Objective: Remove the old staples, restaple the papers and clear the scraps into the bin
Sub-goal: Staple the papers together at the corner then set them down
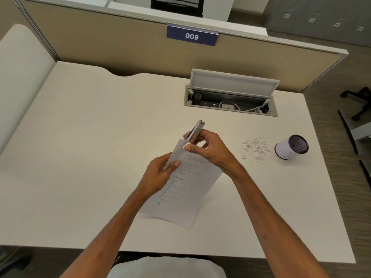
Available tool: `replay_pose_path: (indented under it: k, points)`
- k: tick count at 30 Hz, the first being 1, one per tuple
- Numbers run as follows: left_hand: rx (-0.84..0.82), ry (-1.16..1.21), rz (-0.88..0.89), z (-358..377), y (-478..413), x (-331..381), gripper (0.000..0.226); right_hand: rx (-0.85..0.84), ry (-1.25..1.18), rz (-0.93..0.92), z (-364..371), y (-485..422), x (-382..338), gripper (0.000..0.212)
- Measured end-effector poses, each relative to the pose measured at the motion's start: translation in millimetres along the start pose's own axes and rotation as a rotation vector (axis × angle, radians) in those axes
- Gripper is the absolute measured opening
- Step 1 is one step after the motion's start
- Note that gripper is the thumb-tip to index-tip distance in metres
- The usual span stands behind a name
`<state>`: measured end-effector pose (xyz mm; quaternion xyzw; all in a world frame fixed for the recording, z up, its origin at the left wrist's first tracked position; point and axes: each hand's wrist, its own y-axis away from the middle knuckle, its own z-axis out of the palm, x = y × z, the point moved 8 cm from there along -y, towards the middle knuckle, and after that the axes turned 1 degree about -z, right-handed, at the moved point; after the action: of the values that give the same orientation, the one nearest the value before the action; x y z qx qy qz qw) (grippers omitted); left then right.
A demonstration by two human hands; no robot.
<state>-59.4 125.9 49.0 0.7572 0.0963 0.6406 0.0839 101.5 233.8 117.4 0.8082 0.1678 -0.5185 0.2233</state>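
At frame centre, the left hand pinches the white printed paper sheets while the right hand grips a slim silver metal stapler at their top corner. Torn white paper scraps lie right of centre on the white desk, beside a small cylindrical mesh-lined bin.

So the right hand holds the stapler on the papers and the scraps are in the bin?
No: the head view shows the scraps lying on the desk beside the bin. The right hand does hold the stapler on the papers.
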Motion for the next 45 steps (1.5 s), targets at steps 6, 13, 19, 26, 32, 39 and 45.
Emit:
replay_pose_path:
  k: [6, 13, 19, 26, 32, 39, 45]
  points:
    - [-0.023, 0.062, -0.047, -5.2, -0.1, -3.8, 0.026, 0.132, -0.004, 0.035, -24.8, -20.8, 13.6, 0.028]
    - [-0.011, 0.167, -0.158, -15.2, 0.3, -21.8, 0.027, 0.138, 0.543, 0.214, -42.0, -63.7, 87.0, 0.041]
    - [0.054, 0.226, -0.271, -32.7, 1.9, -50.9, 0.027, 0.103, 0.777, 0.233, -30.2, -94.1, 132.0, 0.02]
    - [0.095, 0.278, -0.37, -43.6, -0.9, -74.7, 0.027, 0.084, 0.986, 0.062, -8.2, -122.5, 145.0, 0.021]
    - [0.083, 0.303, -0.396, -41.3, -3.1, -80.8, 0.026, 0.086, 1.029, 0.005, -14.8, -152.1, 149.2, 0.026]
    - [0.083, 0.307, -0.413, -42.0, -5.6, -81.8, 0.028, 0.112, 0.998, 0.052, -24.9, -159.7, 151.1, 0.038]
    - [0.084, 0.352, -0.41, -39.8, -10.3, -74.0, 0.028, 0.547, 0.725, 0.017, -28.0, -104.5, 94.4, 0.044]
